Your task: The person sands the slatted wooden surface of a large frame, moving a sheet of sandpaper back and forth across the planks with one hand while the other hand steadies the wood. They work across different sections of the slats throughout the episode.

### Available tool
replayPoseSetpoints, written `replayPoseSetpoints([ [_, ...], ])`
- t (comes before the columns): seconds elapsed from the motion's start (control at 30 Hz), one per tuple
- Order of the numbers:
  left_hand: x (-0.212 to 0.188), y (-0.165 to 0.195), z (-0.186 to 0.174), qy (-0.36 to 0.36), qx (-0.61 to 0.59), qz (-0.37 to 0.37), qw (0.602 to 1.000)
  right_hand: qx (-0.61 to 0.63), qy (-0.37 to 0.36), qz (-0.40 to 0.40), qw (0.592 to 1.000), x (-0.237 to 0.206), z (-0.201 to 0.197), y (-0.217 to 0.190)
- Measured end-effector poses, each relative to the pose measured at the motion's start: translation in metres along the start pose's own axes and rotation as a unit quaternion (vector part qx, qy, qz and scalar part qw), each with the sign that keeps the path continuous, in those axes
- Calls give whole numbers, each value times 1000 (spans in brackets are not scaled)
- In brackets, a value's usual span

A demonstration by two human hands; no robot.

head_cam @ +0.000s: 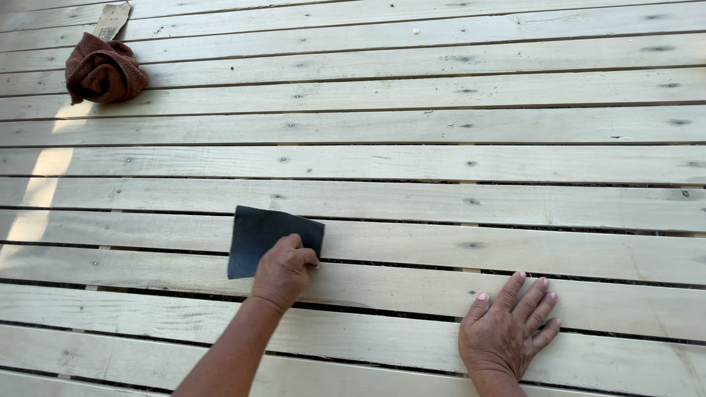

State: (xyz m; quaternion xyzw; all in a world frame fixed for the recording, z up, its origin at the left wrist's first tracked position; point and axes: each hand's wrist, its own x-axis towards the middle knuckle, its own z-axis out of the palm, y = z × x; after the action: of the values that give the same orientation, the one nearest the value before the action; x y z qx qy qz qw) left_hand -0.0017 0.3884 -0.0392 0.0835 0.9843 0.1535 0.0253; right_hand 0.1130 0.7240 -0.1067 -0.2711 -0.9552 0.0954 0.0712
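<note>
This looks like an outdoor carpentry spot, a yard or open work area rather than a room. Under me runs a wide run of pale, unfinished planks (412,162), laid side by side with dark gaps between them, knots and nail heads showing in the raw wood. Hard sunlight falls in a bright streak (44,184) down the left side, the kind you get in open air. A dark sheet of sandpaper (254,231) lies on the wood, a crumpled brown rag (103,70) sits at the far left, and a worn scrap of sandpaper (112,20) lies just beyond it.
</note>
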Motion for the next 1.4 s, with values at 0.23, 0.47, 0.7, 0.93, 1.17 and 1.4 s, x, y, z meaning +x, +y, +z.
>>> replayPoseSetpoints([
  [0.23,7,90,32,-18,-24,159,987,5,8,-10,1000,1,1,1],
  [0.47,2,-55,-36,-20,-26,-18,999,3,6,-4,1000,0,0,1],
  [0.7,17,48,-4,-42,-61,110,991,-6,0,3,1000,-1,-3,-2],
  [0.93,30,159,23,-120,-65,112,984,7,0,2,1000,-2,-6,-3],
  [1.17,23,87,-4,-113,-31,98,988,3,-3,2,1000,-2,-8,-5],
  [1.4,14,89,-8,-129,-33,65,989,0,-11,5,1000,-3,-6,-5],
])
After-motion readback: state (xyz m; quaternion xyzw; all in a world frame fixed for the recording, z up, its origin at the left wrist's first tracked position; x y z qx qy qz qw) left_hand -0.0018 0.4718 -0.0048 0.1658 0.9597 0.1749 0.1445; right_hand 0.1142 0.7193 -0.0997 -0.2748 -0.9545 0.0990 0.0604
